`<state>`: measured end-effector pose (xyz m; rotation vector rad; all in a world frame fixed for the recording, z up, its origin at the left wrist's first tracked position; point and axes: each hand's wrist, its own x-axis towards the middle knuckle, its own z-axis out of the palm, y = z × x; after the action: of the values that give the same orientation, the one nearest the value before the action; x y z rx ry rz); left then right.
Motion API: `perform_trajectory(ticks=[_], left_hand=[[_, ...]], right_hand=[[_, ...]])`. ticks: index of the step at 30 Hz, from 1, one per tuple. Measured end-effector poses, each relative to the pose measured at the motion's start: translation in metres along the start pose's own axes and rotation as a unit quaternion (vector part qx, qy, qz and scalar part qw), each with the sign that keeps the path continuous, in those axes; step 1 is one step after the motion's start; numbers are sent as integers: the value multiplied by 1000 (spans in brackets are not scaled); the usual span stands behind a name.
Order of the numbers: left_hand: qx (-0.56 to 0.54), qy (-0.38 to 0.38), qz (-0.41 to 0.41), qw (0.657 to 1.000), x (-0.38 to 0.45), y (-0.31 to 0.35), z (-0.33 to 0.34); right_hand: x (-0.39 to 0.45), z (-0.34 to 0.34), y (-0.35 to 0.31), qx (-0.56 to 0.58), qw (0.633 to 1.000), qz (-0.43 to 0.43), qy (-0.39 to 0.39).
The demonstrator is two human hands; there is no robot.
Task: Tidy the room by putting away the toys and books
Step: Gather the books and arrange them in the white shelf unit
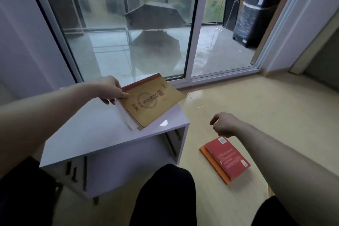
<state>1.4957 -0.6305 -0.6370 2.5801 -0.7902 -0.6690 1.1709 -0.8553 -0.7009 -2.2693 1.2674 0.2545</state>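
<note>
- Your left hand (pixel 110 89) pinches the tan book (pixel 152 101), tilted on the white bench (pixel 102 134).
- Right hand (pixel 224 124) loosely curled, empty, above the red book (pixel 227 158) stacked on an orange book (pixel 213 164) on the pale floor (pixel 256 108) near the sliding glass door (pixel 139 24).

tan book (pixel 152 102): red spine, brown round emblem | small cabinet (pixel 95 134): glossy pale lilac-white | near-right red book (pixel 228 159): white print, on orange book (pixel 212 165) | floor (pixel 256 108): pale yellow | far umbrella (pixel 156 14): black
</note>
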Motion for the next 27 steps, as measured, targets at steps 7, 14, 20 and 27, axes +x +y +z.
perform_trajectory(ticks=[7,14,20,27], left_hand=[[161,25,-35,986,-9,3,19],[248,75,-71,963,-38,12,29],[179,181,108,961,-50,71,67],[200,36,303,931,-49,204,213]], right_hand=[[-21,-10,40,-19,1000,16,1],[-26,-19,67,11,1000,-5,28],[-16,-4,104,53,998,-4,27],[-10,29,210,103,988,108,26]])
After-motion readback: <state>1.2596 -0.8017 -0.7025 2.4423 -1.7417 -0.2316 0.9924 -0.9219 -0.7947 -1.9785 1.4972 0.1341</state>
